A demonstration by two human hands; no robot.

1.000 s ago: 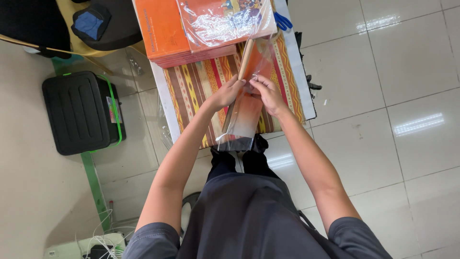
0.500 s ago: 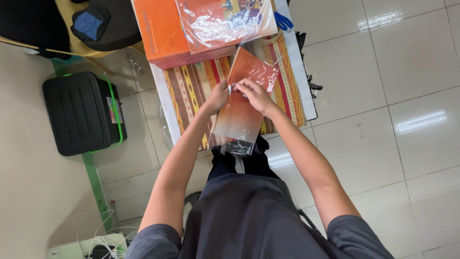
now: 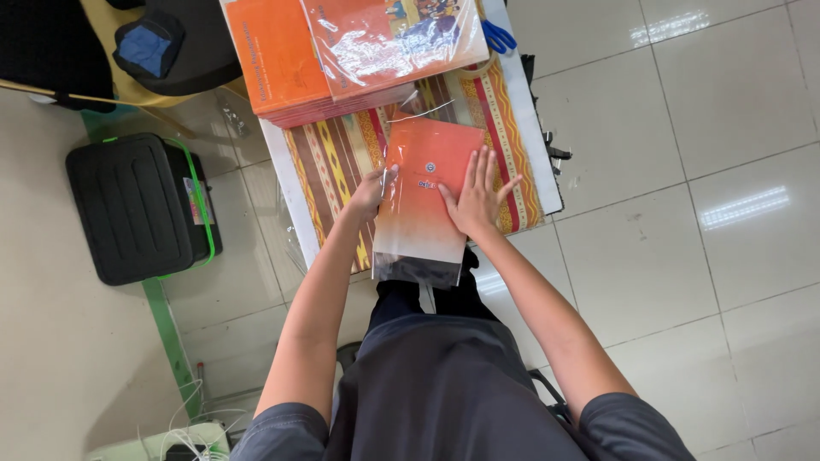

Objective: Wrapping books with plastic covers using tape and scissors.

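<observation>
- Lying flat on the striped cloth (image 3: pixel 337 162), the orange book (image 3: pixel 424 183) sits partly inside a clear plastic sleeve (image 3: pixel 418 256), whose loose end hangs past the table edge toward the person.
- Right hand (image 3: pixel 475 195) presses down on the book's right half, palm flat, fingers spread and open, gripping nothing.
- Left hand (image 3: pixel 369 193) meets the book's left edge; its fingers look curled onto the sleeve there, though whether they pinch the film I cannot tell.
- By my judgement the book is thin, light and fairly stiff, while the sleeve is soft, glossy and slippery, likely to crease or slide over the cover.
- Best hold, I judge: the book's long edges, with the film held at its open mouth rather than mid-sheet.
- Beyond the book's far end, a stack of orange books (image 3: pixel 282 60) stands, one wrapped book (image 3: pixel 384 38) on top.
- Blue scissors (image 3: pixel 497 37) lie right of that stack.
- Left of the book, on the floor, sits a black case (image 3: pixel 137 209).
</observation>
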